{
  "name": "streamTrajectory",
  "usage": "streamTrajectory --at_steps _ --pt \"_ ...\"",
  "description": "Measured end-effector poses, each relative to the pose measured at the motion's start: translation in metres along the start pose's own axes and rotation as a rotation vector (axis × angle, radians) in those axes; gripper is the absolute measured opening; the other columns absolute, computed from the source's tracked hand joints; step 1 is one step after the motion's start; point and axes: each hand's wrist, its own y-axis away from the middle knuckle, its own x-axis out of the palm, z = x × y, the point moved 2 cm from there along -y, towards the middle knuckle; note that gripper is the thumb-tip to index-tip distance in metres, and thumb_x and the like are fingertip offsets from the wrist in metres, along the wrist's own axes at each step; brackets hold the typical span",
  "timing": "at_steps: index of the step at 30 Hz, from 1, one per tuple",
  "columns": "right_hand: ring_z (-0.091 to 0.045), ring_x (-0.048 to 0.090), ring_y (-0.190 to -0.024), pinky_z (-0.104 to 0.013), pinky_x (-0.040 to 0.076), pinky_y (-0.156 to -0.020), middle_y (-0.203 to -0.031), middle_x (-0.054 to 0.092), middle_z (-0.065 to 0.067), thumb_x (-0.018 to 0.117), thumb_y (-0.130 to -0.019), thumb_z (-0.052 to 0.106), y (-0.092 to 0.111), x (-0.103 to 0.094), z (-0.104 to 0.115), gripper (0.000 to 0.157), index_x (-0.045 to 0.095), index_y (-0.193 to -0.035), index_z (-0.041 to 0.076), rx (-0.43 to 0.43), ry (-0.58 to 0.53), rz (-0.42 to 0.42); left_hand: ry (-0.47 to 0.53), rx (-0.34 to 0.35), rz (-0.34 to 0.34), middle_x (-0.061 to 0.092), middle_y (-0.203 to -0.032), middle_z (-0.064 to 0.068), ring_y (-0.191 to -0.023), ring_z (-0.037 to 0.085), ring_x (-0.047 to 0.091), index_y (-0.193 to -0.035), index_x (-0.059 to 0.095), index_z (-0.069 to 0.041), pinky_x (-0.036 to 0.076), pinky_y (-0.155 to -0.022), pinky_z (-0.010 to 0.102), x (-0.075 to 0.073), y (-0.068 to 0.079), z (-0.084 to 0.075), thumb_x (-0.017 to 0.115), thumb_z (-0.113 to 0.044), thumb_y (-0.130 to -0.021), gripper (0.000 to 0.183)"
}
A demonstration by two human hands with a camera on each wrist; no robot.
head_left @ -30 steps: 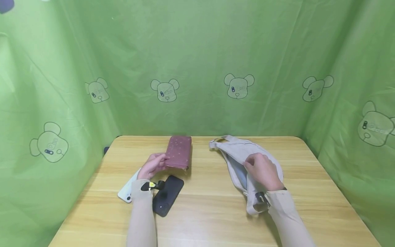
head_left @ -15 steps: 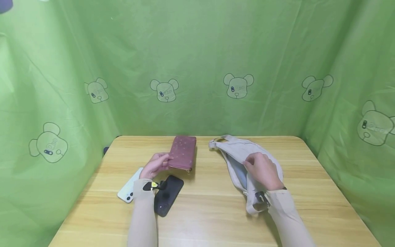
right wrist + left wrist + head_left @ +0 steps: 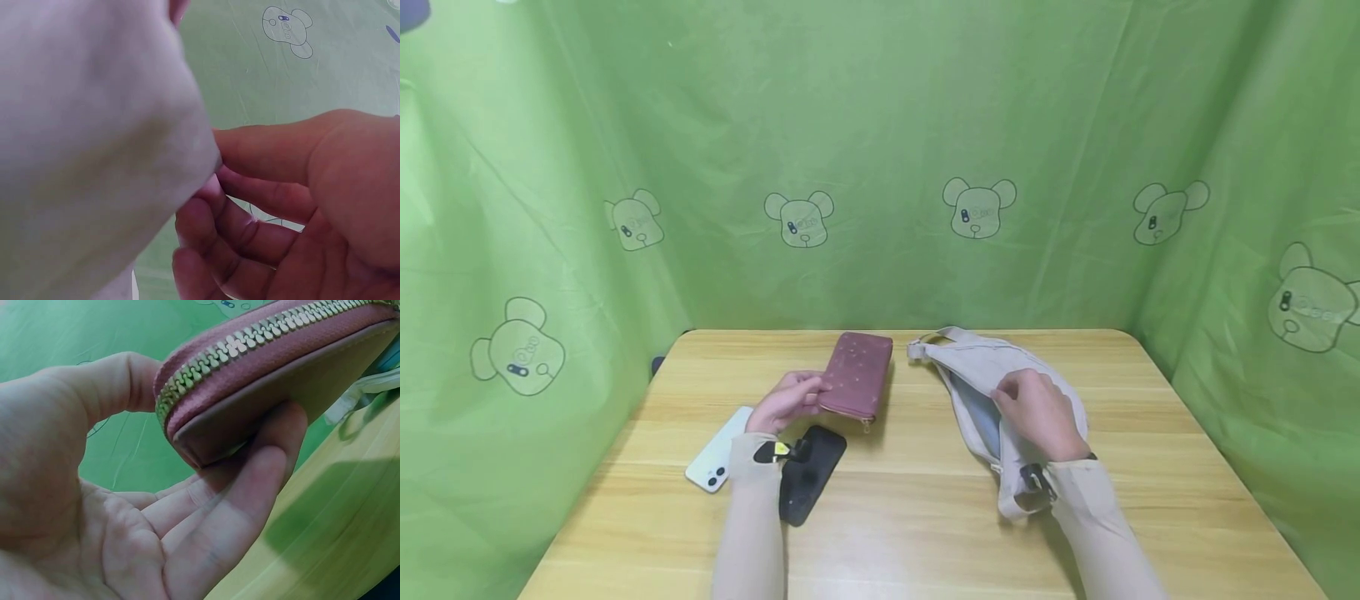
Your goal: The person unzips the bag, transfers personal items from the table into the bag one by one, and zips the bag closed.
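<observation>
My left hand [image 3: 786, 402] holds a dark pink zip wallet [image 3: 859, 375] by its near left corner, tilted above the table. In the left wrist view the thumb lies on one face of the wallet [image 3: 237, 381] and the fingers under the other; its gold zipper is closed along the edge. At the right, my right hand [image 3: 1039, 412] pinches the opening edge of a light grey cloth bag [image 3: 970, 354], and the mouth gapes with pale lining showing. Close up in the right wrist view, thumb and fingers grip the fabric edge of the bag [image 3: 100, 137].
A black phone [image 3: 812, 475] lies under and beside my left wrist. Left of it is a white phone [image 3: 715, 454] with its camera side up. The wooden table [image 3: 910, 533] is bordered by green curtains [image 3: 880, 167] with bear drawings.
My left hand has carried the wallet to the right, toward the bag, uncovering more of the white phone. My right hand stays in place, still pinching the bag's edge.
</observation>
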Motion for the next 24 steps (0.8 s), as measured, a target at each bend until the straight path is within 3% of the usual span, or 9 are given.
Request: streamTrajectory --at_steps 13,24 --pt "-0.031 0.071 -0.087 -0.047 0.054 -0.068 -0.098 0.079 -0.014 0.07 -0.095 0.021 0.0 -0.001 0.0 0.015 0.078 -0.093 0.009 0.003 -0.001 -0.007 -0.017 -0.036 0.065 0.073 -0.092 0.002 -0.074 0.007 0.071 -0.143 0.047 0.014 0.061 -0.072 0.02 0.02 -0.005 -0.002 0.053 -0.005 -0.098 0.049" --pt "-0.03 0.071 -0.085 -0.047 0.054 -0.069 -0.097 0.079 -0.014 0.07 -0.095 0.02 -0.001 -0.001 0.001 0.015 0.077 -0.093 0.008 0.0 -0.004 -0.008 -0.066 -0.041 0.124 0.066 -0.08 -0.005 -0.057 0.0 0.044 -0.142 0.047 0.013 0.049 -0.063 0.016 0.037 -0.01 0.003 0.053 -0.007 -0.099 0.048"
